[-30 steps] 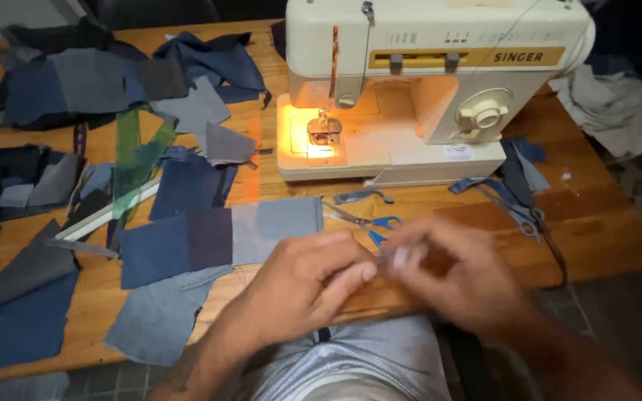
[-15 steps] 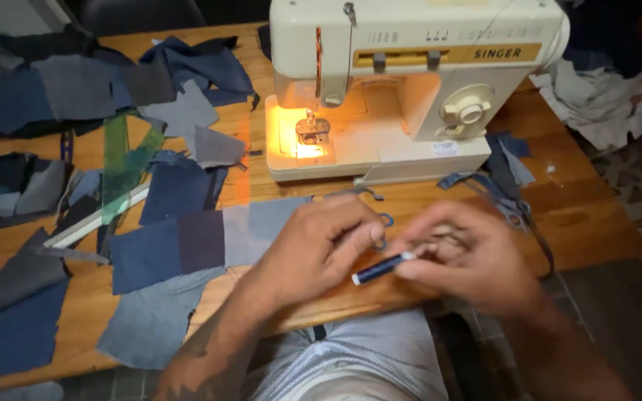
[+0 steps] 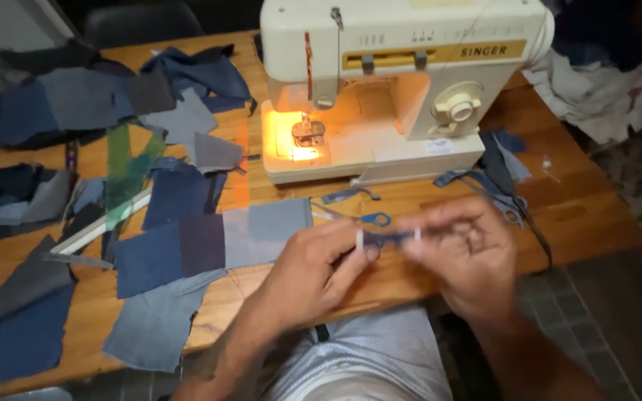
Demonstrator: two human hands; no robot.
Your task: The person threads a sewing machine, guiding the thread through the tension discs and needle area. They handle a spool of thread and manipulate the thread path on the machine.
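Both hands meet above the near edge of the tabletop [image 3: 574, 223]. Left hand [image 3: 313, 278] pinches one end of a small blue pen-like tool [image 3: 389, 238] between thumb and fingertips; right hand [image 3: 469, 256], at 3 o'clock from it, grips the other end, blurred by motion. At 12 o'clock stands a cream sewing machine [image 3: 403, 82] with its lamp lit. A blue-handled snip [image 3: 369, 218] lies just beyond the hands. At 9 o'clock, a pieced strip of denim patches [image 3: 209, 241] lies flat, with loose denim scraps [image 3: 91, 96] scattered toward 10 o'clock.
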